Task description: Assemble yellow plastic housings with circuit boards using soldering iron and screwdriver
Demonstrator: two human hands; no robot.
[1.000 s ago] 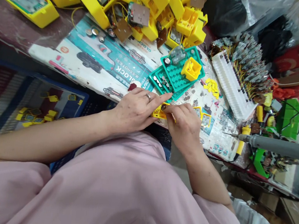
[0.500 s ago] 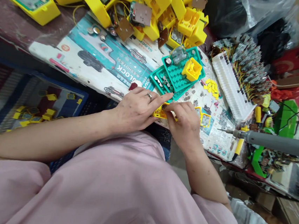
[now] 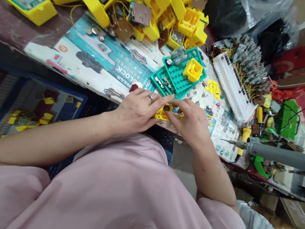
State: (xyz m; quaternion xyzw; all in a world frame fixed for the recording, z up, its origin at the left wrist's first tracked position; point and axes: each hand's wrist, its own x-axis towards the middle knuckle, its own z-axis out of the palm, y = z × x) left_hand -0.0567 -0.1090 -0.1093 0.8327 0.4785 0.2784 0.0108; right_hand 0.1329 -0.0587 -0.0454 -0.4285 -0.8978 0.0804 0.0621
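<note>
A small yellow plastic case (image 3: 159,114) lies at the table's near edge, between my two hands. A round dark disc-shaped part (image 3: 166,108) sits in its opening. My left hand (image 3: 136,110), with a ring on one finger, grips the case from the left, its index finger stretched along the far side. My right hand (image 3: 193,125) holds the case from the right, thumb and index finger on either side of the round part. Its other fingers are curled and partly hidden. Another yellow case (image 3: 209,121) shows just beyond my right hand.
Green trays (image 3: 183,76) with metal discs and a yellow case (image 3: 193,70) lie ahead. Yellow housings (image 3: 156,1) are heaped at the back. On the right are a white rack (image 3: 233,86) of wired parts and a soldering iron (image 3: 273,151), tip pointing left. A blue crate (image 3: 76,96) stands lower left.
My right thumb and index finger have spread from a pinch over the case, uncovering the round part. My left hand stays on the case. The view has shifted slightly.
</note>
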